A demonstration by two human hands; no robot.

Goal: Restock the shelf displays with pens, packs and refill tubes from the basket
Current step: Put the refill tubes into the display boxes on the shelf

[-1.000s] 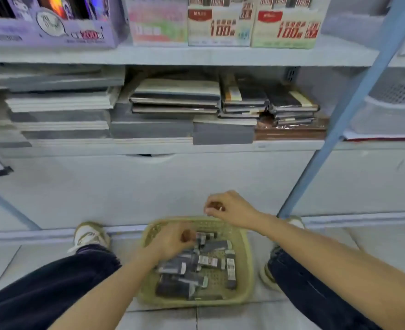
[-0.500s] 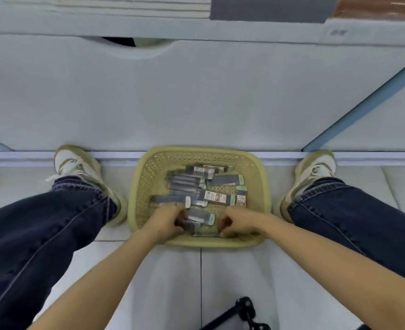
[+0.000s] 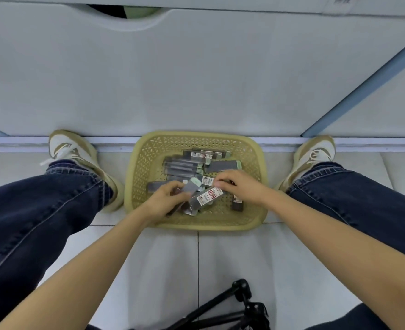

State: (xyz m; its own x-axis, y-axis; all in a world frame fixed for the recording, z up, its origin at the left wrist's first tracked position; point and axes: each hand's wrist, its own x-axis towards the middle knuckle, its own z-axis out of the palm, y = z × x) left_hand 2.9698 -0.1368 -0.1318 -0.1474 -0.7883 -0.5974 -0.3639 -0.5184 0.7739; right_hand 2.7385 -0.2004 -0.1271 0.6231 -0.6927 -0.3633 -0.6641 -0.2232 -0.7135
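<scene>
Refill packs [image 3: 184, 166] lie loose in a yellow basket [image 3: 220, 226] on the floor, right between the person's feet. Nearest the camera, at 6 o'clock, there's a black tripod [image 3: 243, 306] with matte legs lying on glossy pale floor tiles [image 3: 168, 270].

Both bare forearms reach into the basket. The left hand [image 3: 164, 202] has its fingers curled around a flat grey pack [image 3: 191, 186] with a mint-green end, lifting it at a tilt. The right hand [image 3: 240, 186], at about 3 o'clock from the left one, is bunched up, with its fingertips pinching the top end of a labelled pack [image 3: 208, 196] that has a red-and-white sticker and shiny wrapping.

The basket is plastic, a rounded rectangle with lacy cut-out walls. More slim dark packs are heaped toward its 12 o'clock side.

Tan-and-white sneakers [image 3: 70, 151] sit at 9 and 3 o'clock of it, under dark denim jeans [image 3: 42, 210]. Furthest out are a smooth white panel [image 3: 196, 79] and a blue slanted post [image 3: 363, 91] at 2 o'clock.
</scene>
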